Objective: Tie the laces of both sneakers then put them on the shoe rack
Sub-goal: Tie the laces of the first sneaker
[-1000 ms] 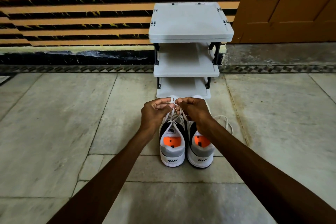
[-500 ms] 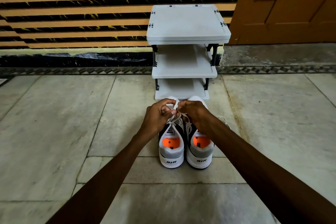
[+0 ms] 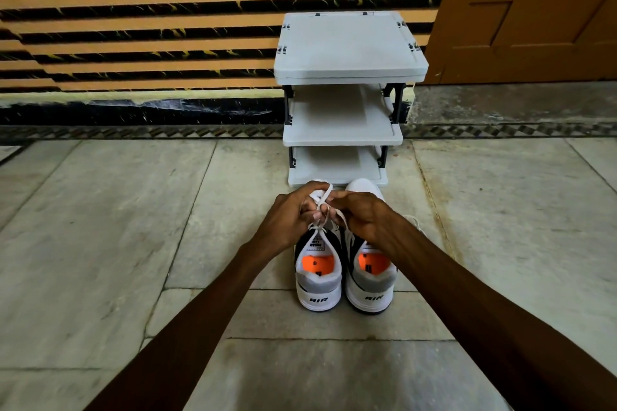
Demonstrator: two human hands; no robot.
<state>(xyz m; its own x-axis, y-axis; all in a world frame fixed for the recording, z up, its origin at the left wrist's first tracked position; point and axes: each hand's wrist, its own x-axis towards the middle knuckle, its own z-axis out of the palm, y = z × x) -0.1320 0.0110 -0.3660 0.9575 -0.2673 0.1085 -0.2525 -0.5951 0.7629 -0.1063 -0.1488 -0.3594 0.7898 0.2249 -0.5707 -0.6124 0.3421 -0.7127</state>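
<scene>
Two white, grey and black sneakers with orange insoles stand side by side on the floor, heels toward me: the left sneaker [image 3: 319, 287] and the right sneaker [image 3: 370, 284]. My left hand [image 3: 287, 215] and my right hand [image 3: 362, 215] meet above the left sneaker's tongue, each pinching part of its white laces [image 3: 323, 202], which cross and loop between my fingers. A loose lace of the right sneaker [image 3: 414, 222] shows beside my right wrist. The grey three-shelf shoe rack [image 3: 349, 73] stands just beyond the toes, its shelves bare.
The rack stands against a wall with orange and black stripes [image 3: 150, 27]. A brown wooden door [image 3: 534, 10] is at the back right. Pale stone floor tiles [image 3: 100, 243] spread to both sides of the sneakers.
Both hands stay on the left sneaker's laces; the fingers have shifted and a lace loop now stands up between them. The view has dropped slightly.
</scene>
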